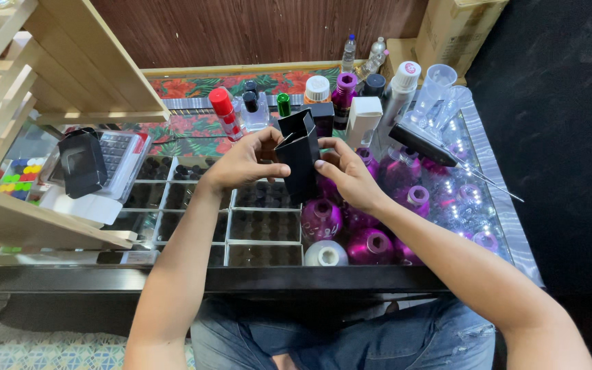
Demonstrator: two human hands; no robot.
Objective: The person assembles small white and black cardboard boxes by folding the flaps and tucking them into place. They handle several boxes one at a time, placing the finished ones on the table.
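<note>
Holding the black carton (pixel 299 163) upright above the glass surface (pixel 495 171), my left hand (pixel 244 161) and right hand (pixel 347 175) both grip its sides. I judge light pressure best, keeping its open top flap clear of the purple bottles (pixel 351 229) beneath.

1 head view, steeply down, close over the glass counter (pixel 488 205)

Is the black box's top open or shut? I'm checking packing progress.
Open: the black box, held between the left hand and right hand, has its top flaps standing up.
</note>
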